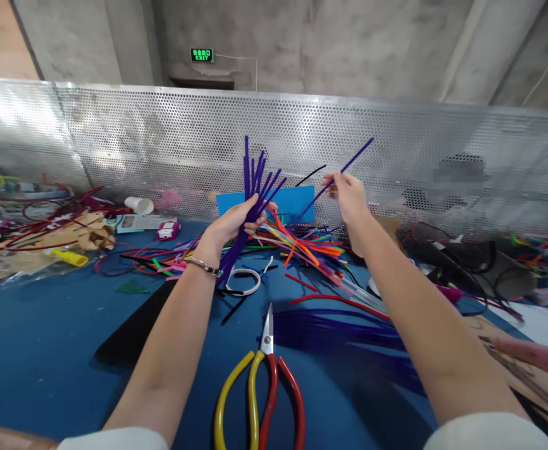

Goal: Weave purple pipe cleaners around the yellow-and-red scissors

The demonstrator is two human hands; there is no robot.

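A bundle of purple pipe cleaners [259, 178] fans upward out of my left hand [236, 219], whose fingers are wrapped around its middle. The lower ends hang down past my wrist. To the right and slightly higher, my right hand [348, 195] pinches a single purple pipe cleaner [358, 154], held slantwise and apart from the bundle. More dark purple pipe cleaners [330, 330] lie on the blue table beneath my right forearm. Scissors [268, 340] with one yellow and one red handle lie in front of me, points facing away.
Orange, red and other coloured pipe cleaners [309, 244] are heaped beyond my hands, by a blue card [297, 200]. A white ring [258, 284] and a black flat object [131, 331] lie nearer. A perforated metal panel [161, 137] borders the far edge. Clutter covers both sides.
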